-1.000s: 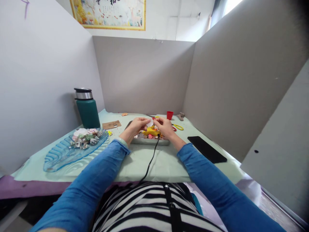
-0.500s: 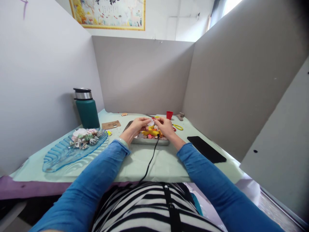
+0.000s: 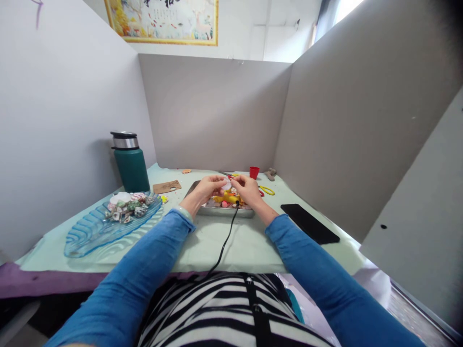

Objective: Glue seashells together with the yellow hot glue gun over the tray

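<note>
Above a metal tray [image 3: 210,211], my left hand [image 3: 208,188] pinches a small whitish, shell-like piece [image 3: 226,184] between thumb and finger. Close by on its other side, my right hand [image 3: 247,188] has its fingertips pressed together at the edge of that piece; whether they grip it or something tiny is hard to make out. Below my hands a yellow tool with a black cord [image 3: 229,197], perhaps a glue gun, lies across the tray. Pink and pale bits [image 3: 224,204] show around it, and my hands hide part of the tray.
On the left a blue glass dish [image 3: 90,231] bears shells [image 3: 126,207], in front of a green bottle [image 3: 130,166]. Brown cardboard [image 3: 167,186] lies behind. Scissors with yellow handles [image 3: 266,190], a red cup [image 3: 254,172] and a black phone-like slab [image 3: 309,223] are to the right. Partitions enclose the table.
The whitish piece has tilted or turned slightly between my fingertips. Both hands stay almost in the same place over the tray.
</note>
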Available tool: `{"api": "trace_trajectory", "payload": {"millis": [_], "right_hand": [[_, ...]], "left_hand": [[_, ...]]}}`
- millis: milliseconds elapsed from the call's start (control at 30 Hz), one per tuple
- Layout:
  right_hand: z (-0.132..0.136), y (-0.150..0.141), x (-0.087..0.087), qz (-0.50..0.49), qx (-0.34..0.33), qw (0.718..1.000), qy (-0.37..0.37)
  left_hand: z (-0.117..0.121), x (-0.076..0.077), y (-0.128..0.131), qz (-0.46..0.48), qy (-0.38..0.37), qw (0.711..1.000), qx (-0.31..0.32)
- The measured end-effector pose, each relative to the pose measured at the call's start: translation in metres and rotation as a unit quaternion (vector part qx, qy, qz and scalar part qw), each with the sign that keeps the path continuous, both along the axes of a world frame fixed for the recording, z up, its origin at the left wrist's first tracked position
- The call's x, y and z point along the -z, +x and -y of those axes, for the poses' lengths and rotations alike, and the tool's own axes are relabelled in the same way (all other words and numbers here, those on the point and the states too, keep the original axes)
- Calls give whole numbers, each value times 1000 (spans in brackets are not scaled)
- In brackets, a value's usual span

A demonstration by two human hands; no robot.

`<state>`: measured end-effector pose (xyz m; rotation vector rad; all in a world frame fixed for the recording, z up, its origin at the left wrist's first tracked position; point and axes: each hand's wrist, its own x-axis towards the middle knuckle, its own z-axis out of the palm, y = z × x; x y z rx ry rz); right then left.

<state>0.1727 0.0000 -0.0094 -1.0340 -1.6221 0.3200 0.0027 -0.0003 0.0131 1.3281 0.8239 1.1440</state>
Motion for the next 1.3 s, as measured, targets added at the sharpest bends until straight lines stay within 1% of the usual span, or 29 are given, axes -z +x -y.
{"api": "trace_trajectory", "payload": {"millis": [133,267,467,633,800,1000,1067,1167,1200,1233,1300], "right_hand": [[2,-1,0,20,-1,1000,10],[3,-2,0,23,-1,1000,16],[1,-1,0,47,9,999,-10],[-3,0,2,48,30,998,-10],[-5,1,3,46,29,998,-6],[-1,-2,2,61,14,998,-3],[0,-1,1,72,20,997,5],[0,4,0,69,41,997,10],[0,5,-2,62,51,997,12],[0,6,-6,50,63,997,15],[1,1,-16,26,85,996,25]], "left_hand": [[-5,4,-1,-18,16,1000,-15],[-11,7,-3,-18,17,1000,-19],[-8,5,-2,-25,-21,999,-19],[-4,4,0,-14,-36,999,-14],[-2,2,0,-13,-26,1000,-8],[-6,5,-1,-15,-9,999,-40],[-7,5,-1,-20,-5,999,-27],[-6,6,-1,-49,-7,999,2],[-6,7,0,-68,-8,998,0],[-6,8,1,-93,-7,996,-11],[-8,11,3,-151,2,987,-54]]}}
